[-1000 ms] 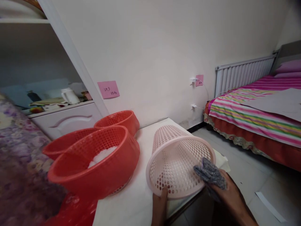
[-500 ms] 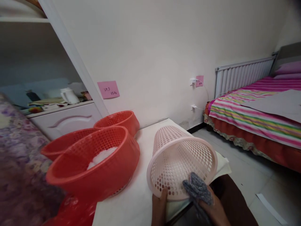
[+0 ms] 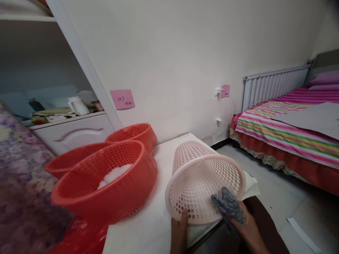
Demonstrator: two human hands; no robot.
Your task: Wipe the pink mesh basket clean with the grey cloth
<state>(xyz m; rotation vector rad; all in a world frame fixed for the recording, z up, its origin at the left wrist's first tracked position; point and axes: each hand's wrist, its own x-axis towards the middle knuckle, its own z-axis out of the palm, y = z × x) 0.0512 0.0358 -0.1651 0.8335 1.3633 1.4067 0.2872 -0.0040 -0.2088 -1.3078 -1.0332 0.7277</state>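
A pale pink perforated basket [image 3: 201, 165] lies on its side on a white table [image 3: 150, 225], its open mouth turned towards me. My left hand [image 3: 179, 231] grips the basket's lower rim with the thumb on the edge. My right hand [image 3: 247, 229] holds a grey knitted cloth [image 3: 228, 205] pressed against the inside of the basket near the rim's lower right.
Three red perforated baskets [image 3: 106, 183] stand at the left of the table, the nearest holding something white. A floral purple fabric [image 3: 18, 176] fills the far left. A white cabinet [image 3: 74, 130] stands behind. A striped bed [image 3: 286, 134] and radiator are at the right, across tiled floor.
My right hand with the grey cloth moved left along the basket's lower rim, then back a little to the right and up. My left hand stayed on the rim.
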